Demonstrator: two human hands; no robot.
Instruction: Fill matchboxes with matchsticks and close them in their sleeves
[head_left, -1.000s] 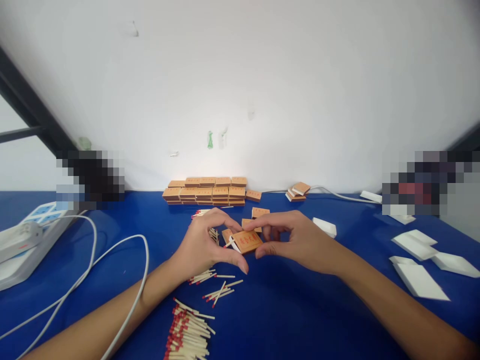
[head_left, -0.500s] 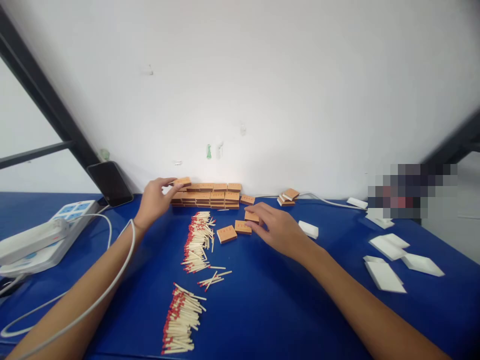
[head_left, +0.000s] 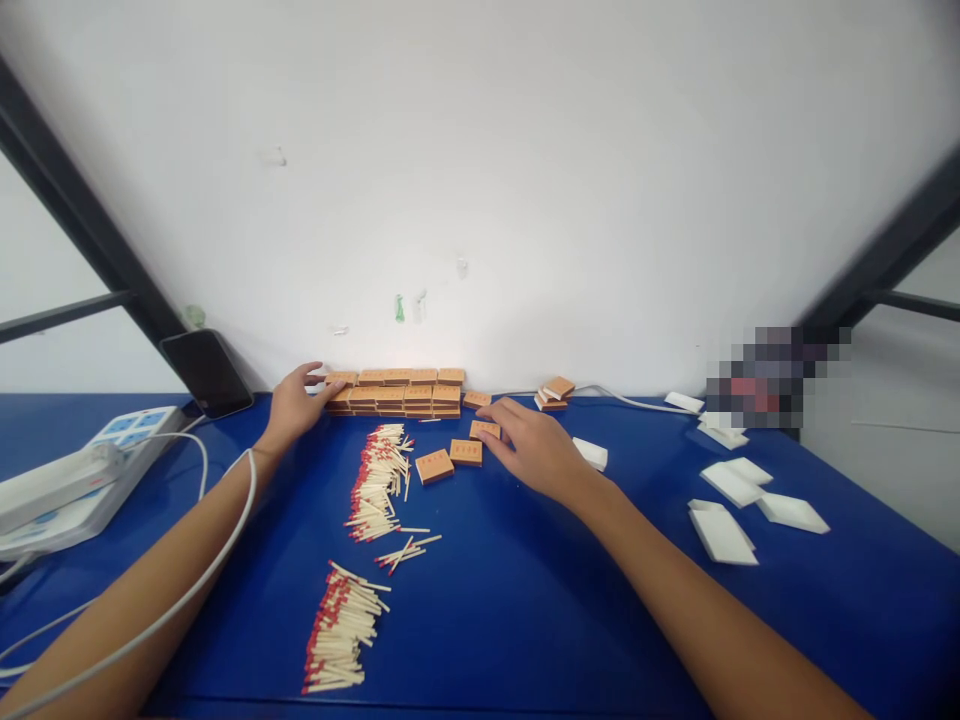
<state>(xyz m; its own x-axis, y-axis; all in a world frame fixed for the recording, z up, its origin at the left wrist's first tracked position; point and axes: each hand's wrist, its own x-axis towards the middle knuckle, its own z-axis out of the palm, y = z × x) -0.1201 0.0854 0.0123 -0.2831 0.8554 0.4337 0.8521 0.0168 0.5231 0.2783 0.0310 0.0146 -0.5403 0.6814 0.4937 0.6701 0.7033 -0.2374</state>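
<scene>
**Light, crushable, best held by the sides**

The left hand (head_left: 297, 402) has thumb and fingers about a matchbox (head_left: 343, 379) atop the stack's left end; the right hand (head_left: 534, 447) touches a loose box (head_left: 481, 428) on the blue surface (head_left: 517, 610), its grip hard to tell. Both look light, fairly stiff card: a gentle pinch on opposite edges should suit.

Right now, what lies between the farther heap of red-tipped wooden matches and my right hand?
In the head view, three orange cardboard matchboxes lie on the blue table; your right hand seems to touch the farthest.
</scene>
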